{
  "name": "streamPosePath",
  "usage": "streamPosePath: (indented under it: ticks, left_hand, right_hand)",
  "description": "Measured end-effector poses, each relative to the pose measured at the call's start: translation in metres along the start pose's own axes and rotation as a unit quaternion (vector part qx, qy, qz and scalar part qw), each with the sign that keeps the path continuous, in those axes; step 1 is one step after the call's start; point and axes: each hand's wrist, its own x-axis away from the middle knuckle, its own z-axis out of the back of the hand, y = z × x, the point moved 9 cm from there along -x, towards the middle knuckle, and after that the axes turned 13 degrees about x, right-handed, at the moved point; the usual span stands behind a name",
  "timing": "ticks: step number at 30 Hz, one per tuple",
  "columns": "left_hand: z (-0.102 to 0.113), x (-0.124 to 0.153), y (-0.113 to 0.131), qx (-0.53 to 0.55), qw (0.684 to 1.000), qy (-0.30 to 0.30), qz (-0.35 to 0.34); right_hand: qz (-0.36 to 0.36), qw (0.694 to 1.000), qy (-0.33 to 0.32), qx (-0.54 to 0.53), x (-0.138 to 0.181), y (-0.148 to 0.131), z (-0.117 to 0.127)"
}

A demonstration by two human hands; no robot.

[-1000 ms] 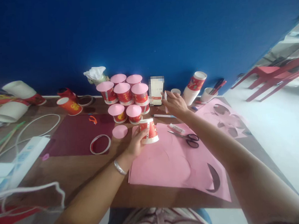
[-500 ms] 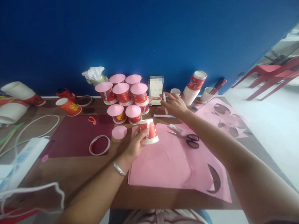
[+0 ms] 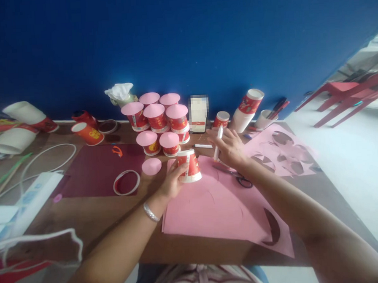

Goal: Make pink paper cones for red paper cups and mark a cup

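My left hand [image 3: 173, 180] is wrapped round an upside-down red paper cup [image 3: 193, 166] with a white rim, held over the pink paper [image 3: 205, 212]. In my right hand [image 3: 230, 147] a slim white pen-shaped tube [image 3: 218, 144] points downward between thumb and fingers. Whether it is a marker or glue I cannot tell. Black-handled scissors [image 3: 244, 181] lie on the pink paper, partly covered by my right hand. A pink paper disc [image 3: 151, 166] lies left of the cup. Behind it stand several red cups topped with pink paper cones [image 3: 154, 111].
A phone [image 3: 198, 115] leans on the blue wall. A white pen [image 3: 203, 146] lies before it. Stacked cups [image 3: 249, 104] and a pen cup [image 3: 265, 118] stand right. Pink paper scraps [image 3: 280, 151], a cut cup ring [image 3: 126, 182] and white cables [image 3: 74, 238] lie around.
My right hand has drawn back toward me and slightly right, carrying the white tube from near the phone to beside the cup. My left hand and its cup have barely moved.
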Motion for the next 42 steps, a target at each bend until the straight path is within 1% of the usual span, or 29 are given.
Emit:
streamPosePath:
  ticks: [2,5,8,12,16,21,25,28,31,33,35,39,42]
  left_hand:
    - [0.000,0.001,0.000,0.005,1.000,0.000,0.000]
    - [0.003,0.001,0.000,0.006,1.000,0.000,-0.005]
    - [0.004,0.000,-0.001,-0.004,1.000,-0.014,-0.006]
    - [0.000,-0.001,-0.001,-0.006,0.999,-0.036,-0.014]
    - [-0.007,0.001,-0.003,-0.006,0.999,-0.050,-0.014]
    - [-0.005,0.002,-0.004,-0.001,0.999,-0.028,-0.023]
    - [-0.006,0.002,-0.003,-0.002,0.999,-0.038,-0.032]
    - [-0.010,0.003,-0.007,-0.019,0.998,-0.058,-0.007]
    - [-0.008,0.003,-0.010,-0.052,0.998,-0.035,0.014]
    - [-0.005,0.003,-0.008,-0.054,0.998,-0.013,0.005]
    - [-0.005,0.003,-0.005,-0.038,0.999,-0.004,-0.008]
    - [-0.007,0.002,-0.004,-0.024,1.000,-0.013,-0.012]
    - [-0.009,0.002,-0.004,-0.033,0.999,-0.032,-0.020]
  right_hand:
    - [-0.023,0.999,0.014,-0.047,0.008,-0.013,0.020]
    - [-0.047,0.988,0.012,-0.148,0.019,-0.034,0.037]
    - [-0.060,0.976,-0.006,-0.211,0.030,-0.052,0.043]
    - [-0.057,0.974,-0.006,-0.219,0.039,-0.063,0.044]
    - [-0.052,0.973,-0.005,-0.226,0.043,-0.064,0.041]
    - [-0.044,0.975,-0.006,-0.216,0.045,-0.063,0.041]
    - [-0.040,0.981,-0.008,-0.191,0.044,-0.063,0.042]
    - [-0.016,0.985,-0.007,-0.173,0.043,-0.067,0.044]
    - [0.024,0.987,-0.009,-0.159,0.043,-0.073,0.046]
    - [0.040,0.986,-0.002,-0.164,0.044,-0.074,0.050]
    - [0.032,0.983,0.013,-0.180,0.045,-0.070,0.057]
    - [-0.021,0.971,0.046,-0.235,0.044,-0.061,0.076]
    - [-0.013,0.960,0.040,-0.275,0.042,-0.071,0.086]
